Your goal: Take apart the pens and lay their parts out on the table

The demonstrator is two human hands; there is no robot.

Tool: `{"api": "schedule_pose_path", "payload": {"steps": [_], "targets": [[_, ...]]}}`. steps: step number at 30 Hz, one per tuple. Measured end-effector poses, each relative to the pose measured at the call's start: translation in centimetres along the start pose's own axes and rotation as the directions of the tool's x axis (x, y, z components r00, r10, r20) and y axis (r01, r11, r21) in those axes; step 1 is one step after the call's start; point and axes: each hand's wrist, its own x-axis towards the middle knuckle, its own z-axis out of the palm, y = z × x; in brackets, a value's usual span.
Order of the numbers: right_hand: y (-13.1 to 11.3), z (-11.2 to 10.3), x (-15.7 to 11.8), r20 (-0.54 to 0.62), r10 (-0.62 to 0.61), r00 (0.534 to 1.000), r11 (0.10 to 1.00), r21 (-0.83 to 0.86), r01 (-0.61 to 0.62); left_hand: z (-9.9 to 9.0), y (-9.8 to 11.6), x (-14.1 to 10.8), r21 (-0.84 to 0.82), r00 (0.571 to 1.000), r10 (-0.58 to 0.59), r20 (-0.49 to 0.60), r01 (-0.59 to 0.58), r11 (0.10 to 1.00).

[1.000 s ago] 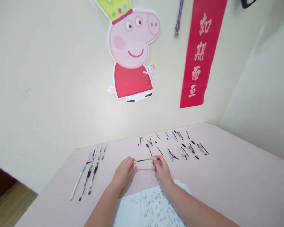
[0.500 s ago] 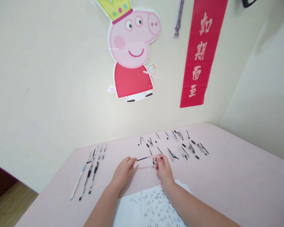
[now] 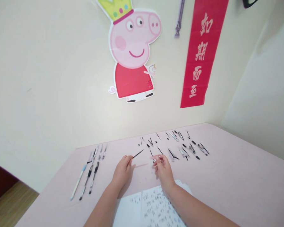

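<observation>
Pinching a slim black refill by one end, a person's left hand holds it aloft just beyond an open, handwritten notebook, free end slanting up and to the right. The right hand, also beyond the notebook, has thumb and fingers close around a small pinkish piece, too blurred to identify, apart from the refill. Loose pen parts lie scattered farther beyond and to the notebook's right; two black-gripped pens and a pale, blue-ended pen rest to its left on the pink table.
</observation>
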Motion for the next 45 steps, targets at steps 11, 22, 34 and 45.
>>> {"api": "schedule_pose_path", "payload": {"steps": [11,22,34,45], "targets": [[-1.1,1.1,-0.4,0.234,0.066,0.970,0.964,0.238,-0.122,0.8,4.2,-0.1,-0.377,0.958,-0.088,0.273,0.190,0.906],[-1.1,0.7,0.0,0.115,0.068,0.991,0.964,0.250,-0.095,0.3,4.3,-0.3,-0.392,0.924,-0.094,0.371,0.247,0.886],[-0.4,0.9,0.0,0.188,0.084,0.979,0.984,0.138,-0.111,1.5,3.3,-0.3,-0.635,0.926,-0.252,0.283,0.377,0.674],[0.9,1.4,-0.9,0.308,0.028,0.951,0.995,-0.101,0.004,3.6,5.1,-0.8,-0.833,0.862,-0.320,0.393,0.481,0.274]]}}
